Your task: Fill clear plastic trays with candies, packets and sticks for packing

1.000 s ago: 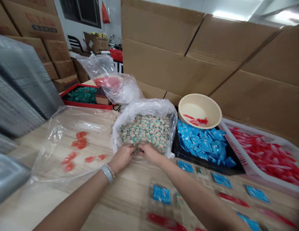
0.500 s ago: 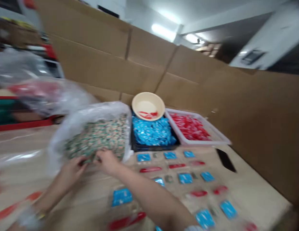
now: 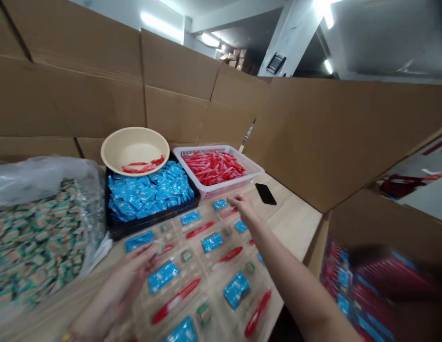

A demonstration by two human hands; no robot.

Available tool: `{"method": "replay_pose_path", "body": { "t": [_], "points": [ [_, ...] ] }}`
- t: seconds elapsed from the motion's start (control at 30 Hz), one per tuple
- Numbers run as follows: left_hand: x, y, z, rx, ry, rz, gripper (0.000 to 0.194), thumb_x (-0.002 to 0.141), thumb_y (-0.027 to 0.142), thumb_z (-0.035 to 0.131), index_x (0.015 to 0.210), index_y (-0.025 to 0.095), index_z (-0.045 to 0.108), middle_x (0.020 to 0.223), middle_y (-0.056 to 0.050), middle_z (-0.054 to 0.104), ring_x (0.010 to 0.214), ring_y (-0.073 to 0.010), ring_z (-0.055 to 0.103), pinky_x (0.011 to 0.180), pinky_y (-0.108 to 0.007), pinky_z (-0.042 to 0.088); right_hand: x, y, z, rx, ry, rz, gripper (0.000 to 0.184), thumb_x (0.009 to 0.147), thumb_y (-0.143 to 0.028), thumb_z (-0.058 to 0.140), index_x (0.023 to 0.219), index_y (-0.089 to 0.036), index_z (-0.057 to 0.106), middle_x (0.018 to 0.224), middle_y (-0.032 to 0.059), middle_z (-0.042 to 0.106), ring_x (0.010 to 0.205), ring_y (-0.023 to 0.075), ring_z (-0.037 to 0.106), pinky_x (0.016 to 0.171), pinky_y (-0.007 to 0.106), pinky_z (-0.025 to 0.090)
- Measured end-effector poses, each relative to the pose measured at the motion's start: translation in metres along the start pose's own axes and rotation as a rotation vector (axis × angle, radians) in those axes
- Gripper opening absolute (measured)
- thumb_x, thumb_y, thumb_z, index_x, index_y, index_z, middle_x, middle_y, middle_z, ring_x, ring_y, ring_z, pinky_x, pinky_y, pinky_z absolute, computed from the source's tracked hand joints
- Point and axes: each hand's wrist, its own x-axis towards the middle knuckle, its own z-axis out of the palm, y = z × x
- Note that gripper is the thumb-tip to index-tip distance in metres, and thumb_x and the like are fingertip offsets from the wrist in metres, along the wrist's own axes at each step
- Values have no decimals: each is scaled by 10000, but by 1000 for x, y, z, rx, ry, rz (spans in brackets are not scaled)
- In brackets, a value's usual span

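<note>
My left hand (image 3: pixel 133 266), smeared by motion, hovers over the near left clear plastic trays (image 3: pixel 206 266). A small striped block (image 3: pixel 160 247) shows at its fingertips. My right hand (image 3: pixel 241 207) reaches to the far right tray, fingers pinched beside a blue packet (image 3: pixel 220 204) and above a red pen-like piece (image 3: pixel 230 212); what they pinch is too small to make out. Other tray sections hold a blue packet (image 3: pixel 212 242), a red pen-like piece (image 3: pixel 176 300) and a striped block (image 3: pixel 203 313). Many more striped blocks (image 3: pixel 39 247) fill a plastic-lined container at left.
A black crate (image 3: pixel 153 216) of blue packets carries a cream bowl (image 3: pixel 110 154) with red pieces. Beside it stands a pink basket (image 3: pixel 224 188) of red pieces. A phone (image 3: pixel 266 194) lies at right. Cardboard walls (image 3: pixel 295 142) surround the table; a box with packed trays (image 3: pixel 363 285) sits lower right.
The view has swung right. Both hands have left the container of striped blocks and are now over the trays, the right one at the far end.
</note>
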Motion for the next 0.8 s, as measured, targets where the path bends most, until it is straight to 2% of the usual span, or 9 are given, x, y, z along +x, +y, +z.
{"method": "replay_pose_path", "body": {
  "t": [0.07, 0.13, 0.2, 0.27, 0.37, 0.43, 0.53, 0.63, 0.8],
  "points": [
    [10, -18, 47, -207, -158, -198, 88, 613, 193, 642, 695, 179, 615, 699, -15, 649, 636, -122, 601, 649, -263, 491, 38, 12, -30, -49, 65, 43, 193, 566, -333, 582, 592, -170, 483, 558, -16, 522, 531, 99, 456, 504, 217, 344],
    [23, -32, 97, -303, -234, -278, 135, 609, 168, 650, 738, 166, 608, 697, -7, 633, 627, -101, 582, 644, -234, 469, 69, 24, -41, -103, 79, 81, 163, 564, -293, 588, 565, -171, 481, 534, -10, 530, 508, 102, 456, 486, 221, 343],
    [42, -40, 143, -298, -279, -227, 157, 595, 185, 666, 736, 148, 607, 674, 2, 613, 604, -90, 556, 620, -219, 447, 92, 37, -40, -160, 65, 100, 140, 575, -266, 590, 546, -173, 491, 516, -5, 542, 489, 107, 466, 472, 223, 350],
    [67, -43, 184, -252, -313, -74, 164, 585, 219, 676, 706, 131, 609, 662, 5, 599, 606, -88, 535, 617, -212, 425, 108, 48, -34, -225, 40, 100, 111, 595, -241, 587, 543, -176, 513, 512, -2, 560, 485, 113, 488, 465, 221, 362],
    [108, -48, 226, -210, -288, 66, 188, 570, 249, 675, 691, 119, 612, 649, 3, 592, 609, -94, 525, 627, -221, 409, 125, 64, -28, -351, -8, 83, 90, 604, -200, 596, 534, -171, 547, 511, 10, 584, 496, 128, 527, 464, 217, 372],
    [130, -56, 242, -201, -244, 58, 185, 556, 241, 675, 674, 115, 610, 622, 5, 586, 587, -96, 519, 626, -233, 405, 132, 72, -25, -455, -35, 56, 98, 596, -184, 613, 515, -161, 562, 515, 29, 595, 521, 144, 550, 478, 217, 372],
    [147, -72, 251, -173, -177, 40, 169, 540, 210, 678, 664, 119, 609, 588, 16, 575, 561, -92, 505, 619, -235, 392, 136, 80, -22, -611, -42, -18, 83, 614, -164, 604, 533, -148, 592, 581, 65, 624, 618, 163, 579, 540, 217, 371],
    [150, -82, 253, -159, -131, 25, 172, 535, 192, 676, 680, 124, 611, 571, 25, 568, 546, -89, 497, 597, -228, 381, 130, 82, -18, -740, -9, -100, 78, 669, -166, 557, 670, -138, 630, 693, 91, 644, 720, 176, 579, 613, 228, 366],
    [148, -76, 250, -185, -141, -14, 152, 529, 180, 679, 648, 118, 606, 531, 29, 552, 518, -85, 490, 569, -223, 376, 113, 82, -14, -883, 69, -220, 185, 748, -187, 465, 820, -121, 623, 845, 131, 613, 864, 220, 529, 722, 288, 347]
  ]
}}
